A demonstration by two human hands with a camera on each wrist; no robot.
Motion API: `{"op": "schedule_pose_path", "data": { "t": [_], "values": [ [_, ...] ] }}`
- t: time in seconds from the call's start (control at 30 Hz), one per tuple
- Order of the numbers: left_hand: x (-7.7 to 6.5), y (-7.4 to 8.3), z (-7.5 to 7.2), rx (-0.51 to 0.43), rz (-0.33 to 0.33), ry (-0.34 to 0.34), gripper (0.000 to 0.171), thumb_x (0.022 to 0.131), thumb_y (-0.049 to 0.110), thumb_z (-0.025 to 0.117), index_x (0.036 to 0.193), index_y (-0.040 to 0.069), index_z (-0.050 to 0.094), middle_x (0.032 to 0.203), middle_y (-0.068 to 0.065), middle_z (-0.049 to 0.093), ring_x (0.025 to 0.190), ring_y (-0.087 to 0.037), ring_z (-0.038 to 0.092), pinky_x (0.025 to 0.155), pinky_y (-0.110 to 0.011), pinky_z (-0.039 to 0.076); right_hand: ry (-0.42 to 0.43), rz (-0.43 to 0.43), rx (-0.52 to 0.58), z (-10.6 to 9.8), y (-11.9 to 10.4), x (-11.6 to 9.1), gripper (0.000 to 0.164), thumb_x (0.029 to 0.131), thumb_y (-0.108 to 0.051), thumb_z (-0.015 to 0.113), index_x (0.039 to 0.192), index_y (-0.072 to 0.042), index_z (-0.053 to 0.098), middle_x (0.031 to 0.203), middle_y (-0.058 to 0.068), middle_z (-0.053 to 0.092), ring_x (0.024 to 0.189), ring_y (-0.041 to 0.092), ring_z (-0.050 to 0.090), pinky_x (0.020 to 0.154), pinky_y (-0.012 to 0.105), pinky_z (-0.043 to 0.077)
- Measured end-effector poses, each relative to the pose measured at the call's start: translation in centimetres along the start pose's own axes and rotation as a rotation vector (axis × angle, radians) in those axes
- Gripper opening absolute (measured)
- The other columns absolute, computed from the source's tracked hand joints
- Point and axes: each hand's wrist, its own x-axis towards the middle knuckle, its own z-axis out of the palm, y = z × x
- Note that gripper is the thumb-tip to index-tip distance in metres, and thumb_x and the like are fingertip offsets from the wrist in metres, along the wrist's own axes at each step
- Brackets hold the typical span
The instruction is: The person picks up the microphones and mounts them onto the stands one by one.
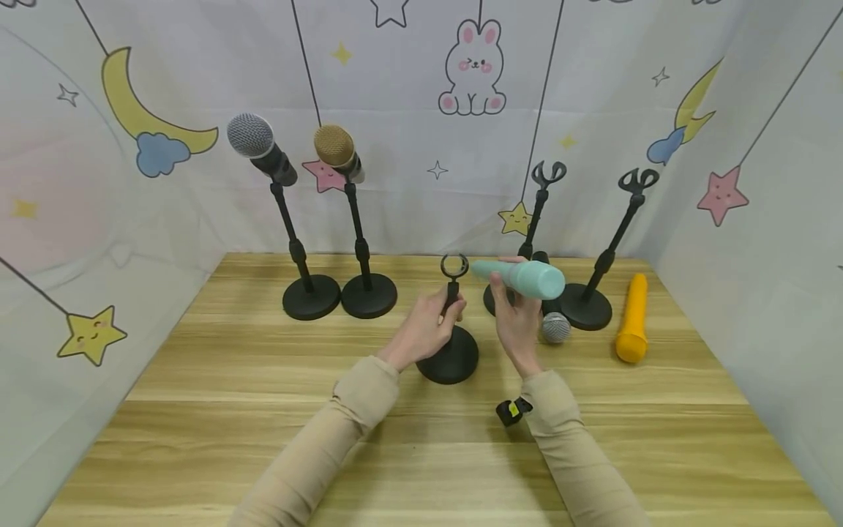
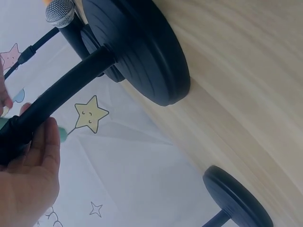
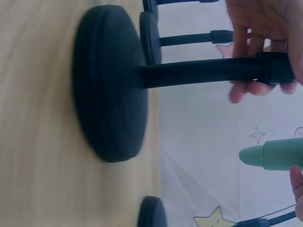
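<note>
My left hand (image 1: 424,327) grips a black stand (image 1: 451,359), my right hand (image 1: 518,322) holds a mint microphone (image 1: 538,279).
At centre frame I see it just right of the stand's clip (image 1: 454,277); a silver-headed microphone (image 1: 556,329) lies right of centre, an orange microphone (image 1: 634,318) further right, two mounted microphones (image 1: 252,137) stand upper left.

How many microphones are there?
5: silver-headed microphone on the leftmost stand, gold-headed microphone on the next stand, mint microphone in the right hand, black microphone between the two rightmost stands, orange microphone at far right.
</note>
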Motion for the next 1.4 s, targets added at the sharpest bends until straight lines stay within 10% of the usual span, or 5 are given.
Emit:
{"op": "schedule_pose_path", "data": {
  "t": [0.23, 0.8, 1.2, 1.4],
  "values": [
    [-0.4, 0.0, 0.1, 0.000, -0.020, -0.068, 0.026, 0.098, 0.033, 0.028, 0.093, 0.016, 0.047, 0.076, 0.001, 0.060, 0.077, -0.018, 0.065, 0.059, -0.019, 0.046, 0.025, -0.070, -0.029, 0.8, -1.3, 1.5, 0.029, 0.086, 0.000, 0.054, 0.112, 0.012, 0.046, 0.112, 0.019, 0.052, 0.097, 0.024, 0.054, 0.086, 0.026, 0.042],
    [-0.6, 0.0, 0.1, 0.031, -0.015, -0.077, 0.028, 0.098, 0.035, 0.024, 0.094, 0.015, 0.044, 0.081, 0.001, 0.061, 0.066, -0.007, 0.056, 0.056, -0.018, 0.045, -0.096, -0.214, -0.022, 4.0, -4.1, 3.2, 0.028, 0.079, 0.008, 0.059, 0.106, 0.013, 0.051, 0.107, 0.031, 0.053, 0.097, 0.041, 0.053, 0.091, 0.035, 0.041],
    [-0.5, -0.2, 0.2, 0.020, -0.041, -0.145, 0.029, 0.098, 0.030, 0.024, 0.115, 0.010, 0.038, 0.092, -0.010, 0.065, 0.082, -0.018, 0.065, 0.067, -0.025, 0.050, -0.195, -0.230, -0.090, 5.1, -3.2, 3.3, 0.030, 0.083, -0.007, 0.060, 0.109, 0.006, 0.050, 0.104, 0.022, 0.055, 0.091, 0.025, 0.054, 0.088, 0.033, 0.043],
    [-0.6, -0.1, 0.2, 0.002, -0.063, -0.140, 0.024, 0.098, 0.021, 0.028, 0.108, 0.009, 0.047, 0.089, -0.011, 0.065, 0.079, -0.018, 0.064, 0.066, -0.024, 0.050, -0.229, -0.268, -0.048, 5.4, -2.6, 3.4, 0.054, 0.066, 0.000, 0.076, 0.110, 0.010, 0.046, 0.106, 0.023, 0.052, 0.092, 0.030, 0.050, 0.089, 0.036, 0.041]
  ]
}}
